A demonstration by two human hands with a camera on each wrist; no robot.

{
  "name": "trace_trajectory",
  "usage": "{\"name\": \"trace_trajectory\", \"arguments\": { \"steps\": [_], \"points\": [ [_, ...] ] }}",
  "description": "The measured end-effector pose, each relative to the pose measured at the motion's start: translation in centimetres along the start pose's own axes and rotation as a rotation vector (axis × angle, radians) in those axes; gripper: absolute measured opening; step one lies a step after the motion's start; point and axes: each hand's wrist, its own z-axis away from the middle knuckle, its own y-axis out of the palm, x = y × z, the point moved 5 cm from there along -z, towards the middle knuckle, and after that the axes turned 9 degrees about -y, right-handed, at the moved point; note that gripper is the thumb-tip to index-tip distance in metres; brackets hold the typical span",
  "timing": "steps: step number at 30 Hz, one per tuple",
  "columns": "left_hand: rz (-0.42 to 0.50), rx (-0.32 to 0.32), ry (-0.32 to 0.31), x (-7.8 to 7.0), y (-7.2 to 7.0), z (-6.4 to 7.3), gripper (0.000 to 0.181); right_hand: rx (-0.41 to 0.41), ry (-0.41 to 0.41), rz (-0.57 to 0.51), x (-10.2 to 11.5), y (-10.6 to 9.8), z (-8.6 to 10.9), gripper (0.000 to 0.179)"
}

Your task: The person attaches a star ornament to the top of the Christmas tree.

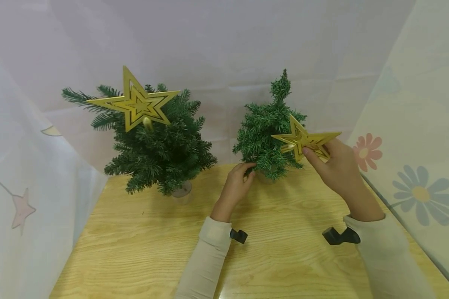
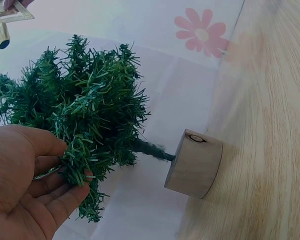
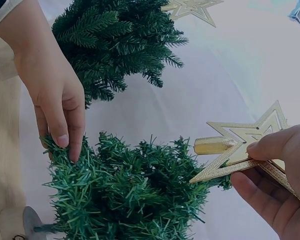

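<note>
My left hand (image 1: 234, 189) pinches a low branch on the near side of the smaller artificial Christmas tree (image 1: 259, 128). In the left wrist view its thumb and fingers curl round the green tinsel-like branch tip (image 2: 80, 155). The tree stands upright on a round wooden base (image 2: 196, 165), its bare top poking up. My right hand (image 1: 340, 168) holds a gold star tree topper (image 1: 296, 137) by one side, thumb on the front and fingers behind. The topper's hollow tube (image 3: 212, 145) points away from that hand, toward the tree. In the head view, the star overlaps the tree's right side.
On the left stands a fuller Christmas tree (image 1: 164, 153) on a wooden base (image 1: 182, 192), with another gold star (image 1: 140, 104) at its top. Both trees are at the back of the wood-grain table (image 1: 142, 249). Pale patterned cloth (image 1: 224, 50) hangs behind and at both sides.
</note>
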Motion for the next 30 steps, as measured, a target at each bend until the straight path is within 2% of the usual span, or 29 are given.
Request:
{"name": "trace_trajectory", "arguments": {
  "steps": [8,15,30],
  "points": [
    [0.000,-0.007,0.009,0.1,0.0,0.0,0.039,0.012,0.022,0.003,-0.1,-0.1,-1.1,0.033],
    [-0.006,0.001,-0.008,0.0,-0.1,0.0,0.038,0.028,0.031,0.032,-0.2,-0.5,-1.9,0.029],
    [-0.003,0.002,-0.003,-0.3,-0.3,0.1,0.040,-0.012,-0.057,0.055,-0.5,-1.1,-4.5,0.026]
  ]
}}
